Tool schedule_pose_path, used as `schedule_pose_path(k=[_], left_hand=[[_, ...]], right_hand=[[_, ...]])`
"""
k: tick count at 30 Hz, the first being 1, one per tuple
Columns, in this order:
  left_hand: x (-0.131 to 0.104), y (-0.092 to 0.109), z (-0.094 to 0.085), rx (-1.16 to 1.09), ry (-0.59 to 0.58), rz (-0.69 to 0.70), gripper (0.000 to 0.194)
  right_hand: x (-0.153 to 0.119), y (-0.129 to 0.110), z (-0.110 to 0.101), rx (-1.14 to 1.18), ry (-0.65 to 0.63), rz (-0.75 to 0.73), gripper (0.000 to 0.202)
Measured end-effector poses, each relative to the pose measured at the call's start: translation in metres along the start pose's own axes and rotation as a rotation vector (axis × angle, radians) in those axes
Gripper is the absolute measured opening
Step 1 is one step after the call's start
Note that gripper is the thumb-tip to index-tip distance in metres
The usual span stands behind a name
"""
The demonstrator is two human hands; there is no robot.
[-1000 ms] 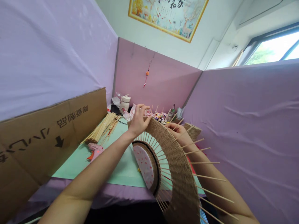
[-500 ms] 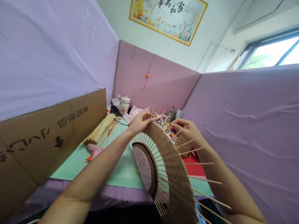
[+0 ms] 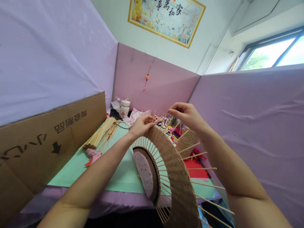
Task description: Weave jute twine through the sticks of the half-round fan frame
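Note:
A round woven piece (image 3: 174, 164) of brown cord on thin wooden spokes stands tilted at the table's front edge. Its middle holds a pale disc (image 3: 143, 172) with pink spots. My left hand (image 3: 142, 126) is closed on the upper rim of the woven piece, among the spoke ends. Right of it and a little higher, my right hand (image 3: 186, 115) pinches a thin strand that runs down toward my left fingertips. Bare spoke ends stick out to the right, below my right hand.
A cardboard sheet (image 3: 54, 145) stands at the left. Beside it lie a bundle of sticks (image 3: 101, 133) and a pink item (image 3: 93, 155). A white lidded cup (image 3: 124, 108), colourful cords (image 3: 174, 134), a cord roll (image 3: 187, 142) and red paper (image 3: 194, 169) are farther back.
My right hand has moved up and away from the spokes, drawing out the thin strand. My left hand keeps its hold on the rim. The view has shifted slightly.

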State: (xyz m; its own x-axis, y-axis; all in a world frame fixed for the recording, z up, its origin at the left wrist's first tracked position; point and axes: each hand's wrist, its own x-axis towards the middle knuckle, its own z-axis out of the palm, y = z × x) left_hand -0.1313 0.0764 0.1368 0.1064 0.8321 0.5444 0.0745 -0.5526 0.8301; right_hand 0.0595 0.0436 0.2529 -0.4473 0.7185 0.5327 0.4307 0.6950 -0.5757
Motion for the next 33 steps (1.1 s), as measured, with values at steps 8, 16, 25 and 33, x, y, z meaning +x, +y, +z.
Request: schedule_pose_path(k=[8,16,25,33], left_hand=[[-0.003,-0.004,-0.003,-0.022,-0.004,-0.07,0.022],[-0.003,-0.007,-0.001,0.09,0.101,-0.08,0.026],[-0.027,0.002,0.013,0.389,0.347,0.262,0.034],[-0.027,0.022,0.013,0.351,-0.082,0.231,0.04]], right_hand=[[-0.028,0.044,-0.001,0.145,0.032,0.091,0.031],[-0.068,0.075,0.041,0.408,-0.13,0.356,0.035],[-0.08,0.062,0.059,0.585,-0.097,0.369,0.039],[-0.078,0.062,0.066,0.561,-0.143,0.306,0.041]])
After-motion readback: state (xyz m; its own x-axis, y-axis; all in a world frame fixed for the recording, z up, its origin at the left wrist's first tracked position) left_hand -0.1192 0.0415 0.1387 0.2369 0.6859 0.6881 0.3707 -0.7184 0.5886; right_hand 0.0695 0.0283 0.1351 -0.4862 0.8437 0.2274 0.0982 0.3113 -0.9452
